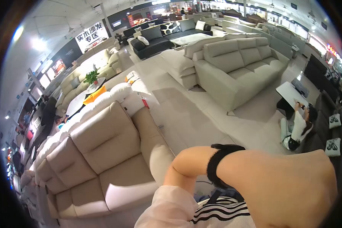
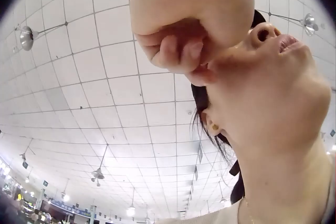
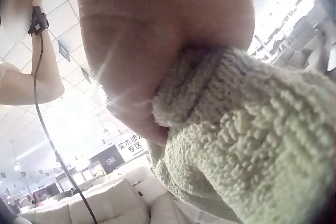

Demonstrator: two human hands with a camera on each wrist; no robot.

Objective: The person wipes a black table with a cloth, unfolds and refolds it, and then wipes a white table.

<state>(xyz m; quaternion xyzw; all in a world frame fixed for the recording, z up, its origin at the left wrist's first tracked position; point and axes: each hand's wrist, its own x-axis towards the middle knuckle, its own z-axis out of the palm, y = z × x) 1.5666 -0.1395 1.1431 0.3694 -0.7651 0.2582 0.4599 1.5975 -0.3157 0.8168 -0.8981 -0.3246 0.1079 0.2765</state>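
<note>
My left hand (image 1: 292,182) is raised close in front of the head camera, a black strap (image 1: 220,161) round its wrist. In the left wrist view the same left hand (image 2: 184,19) is beside my face, its fingers (image 2: 194,50) curled toward the palm with no thing visible in them. My right hand (image 3: 163,35) grips a pale green fluffy cloth (image 3: 247,134), which bunches out from under the palm and hangs down. Most of the right fingers are hidden behind the hand and the cloth. The head view does not show the right hand or the cloth.
A beige sofa (image 1: 102,171) stands at the near left, and a grey-white sofa (image 1: 239,68) is across the tiled floor (image 1: 186,110). A seated person (image 1: 298,125) is at a white table (image 1: 290,93) on the right. A cable (image 3: 50,134) hangs from the left wrist.
</note>
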